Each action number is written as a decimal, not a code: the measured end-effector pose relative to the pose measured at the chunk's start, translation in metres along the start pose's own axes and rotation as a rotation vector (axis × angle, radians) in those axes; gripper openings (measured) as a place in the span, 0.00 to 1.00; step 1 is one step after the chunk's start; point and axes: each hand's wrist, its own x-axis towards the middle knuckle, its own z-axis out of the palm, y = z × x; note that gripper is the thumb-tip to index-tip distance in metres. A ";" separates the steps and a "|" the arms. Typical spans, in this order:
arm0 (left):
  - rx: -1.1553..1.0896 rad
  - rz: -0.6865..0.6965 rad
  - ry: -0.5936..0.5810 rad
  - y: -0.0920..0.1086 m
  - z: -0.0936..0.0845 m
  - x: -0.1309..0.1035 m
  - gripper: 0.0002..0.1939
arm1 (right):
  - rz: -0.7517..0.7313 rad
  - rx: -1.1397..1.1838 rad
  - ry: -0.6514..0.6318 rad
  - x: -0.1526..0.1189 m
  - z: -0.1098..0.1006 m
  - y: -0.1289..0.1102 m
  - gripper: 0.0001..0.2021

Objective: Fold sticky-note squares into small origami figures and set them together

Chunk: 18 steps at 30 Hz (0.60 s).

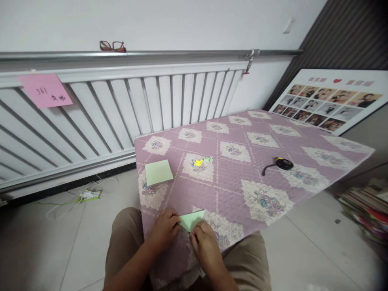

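Observation:
A light green sheet of paper [192, 218], folded into a triangle, lies near the front edge of the purple floral tablecloth [200, 194]. My left hand [165, 227] has its fingers bent together at the paper's left corner. At the lower point, my right hand [207, 244] pinches the paper between thumb and fingers. Both hands partly cover the sheet. Farther back on the left sits a pad of light green paper squares [159, 172]. Two small folded paper pieces, one yellow [199, 163] and one green [208, 159], lie beyond my hands.
A black tape measure [283, 163] with a strap rests on the right side of the table. A photo board [330, 101] leans at the far right. The white radiator [169, 99] borders the table's back. Glasses [112, 46] sit on the pipe; a power strip [90, 195] is on the floor.

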 end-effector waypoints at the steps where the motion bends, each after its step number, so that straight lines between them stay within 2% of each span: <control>1: -0.002 -0.012 -0.008 -0.001 -0.001 0.002 0.08 | 0.010 -0.003 0.010 -0.001 0.002 0.000 0.06; 7: -0.001 -0.049 -0.059 -0.004 -0.007 0.017 0.06 | 0.066 -0.050 0.044 -0.003 0.003 0.001 0.07; 18: 0.071 -0.120 -0.126 0.000 -0.013 0.032 0.08 | 0.137 -0.148 0.041 0.011 -0.003 -0.003 0.09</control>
